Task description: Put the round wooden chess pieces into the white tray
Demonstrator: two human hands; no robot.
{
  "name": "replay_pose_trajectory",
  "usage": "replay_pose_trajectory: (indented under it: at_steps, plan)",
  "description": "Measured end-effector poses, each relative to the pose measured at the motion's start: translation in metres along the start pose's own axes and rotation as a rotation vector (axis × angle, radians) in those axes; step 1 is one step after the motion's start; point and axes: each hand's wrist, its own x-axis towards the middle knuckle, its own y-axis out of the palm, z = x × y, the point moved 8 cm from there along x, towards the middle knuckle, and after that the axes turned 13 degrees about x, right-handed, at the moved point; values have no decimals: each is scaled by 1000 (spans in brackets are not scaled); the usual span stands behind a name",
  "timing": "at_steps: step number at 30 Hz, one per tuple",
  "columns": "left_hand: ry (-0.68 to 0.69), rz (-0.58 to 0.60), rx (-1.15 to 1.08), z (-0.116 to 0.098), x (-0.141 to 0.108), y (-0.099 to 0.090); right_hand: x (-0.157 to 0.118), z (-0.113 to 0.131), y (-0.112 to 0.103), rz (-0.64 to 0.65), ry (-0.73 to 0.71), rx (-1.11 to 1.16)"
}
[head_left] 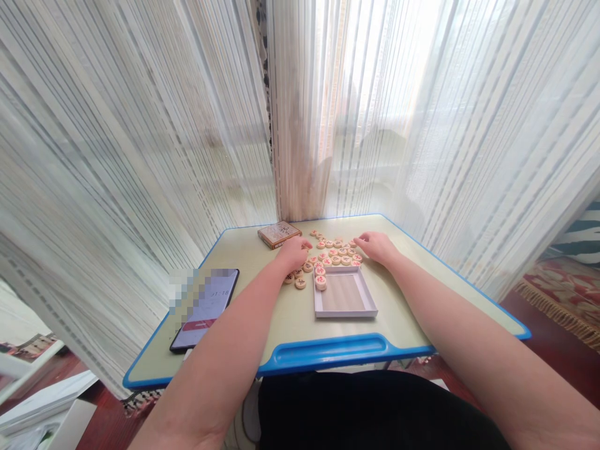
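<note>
Round wooden Chinese chess pieces with red and dark characters lie loosely spread across the table. My left hand is low over the left side of them, its fingers bent and apart, with some pieces half hidden beneath and beside it. At the right edge of the spread, my right hand has loosely bent fingers, the tips at a chess piece. Nearer me sits a shallow white box tray; a short row of pieces stands inside along its left wall.
The pale folding table has a blue rim and a blue front groove. A patterned box lid lies at the back left. A phone lies on the left side. String curtains hang close behind.
</note>
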Motion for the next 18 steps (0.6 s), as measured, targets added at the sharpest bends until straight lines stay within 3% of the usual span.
replay_pose_trajectory:
  at_steps: [13,18]
  plan:
    - [-18,87,-96,-4,-6,2,-7,15,2,51,-97,17]
    - [112,124,-97,-11,-7,6,-16,25,3,167,-147,76]
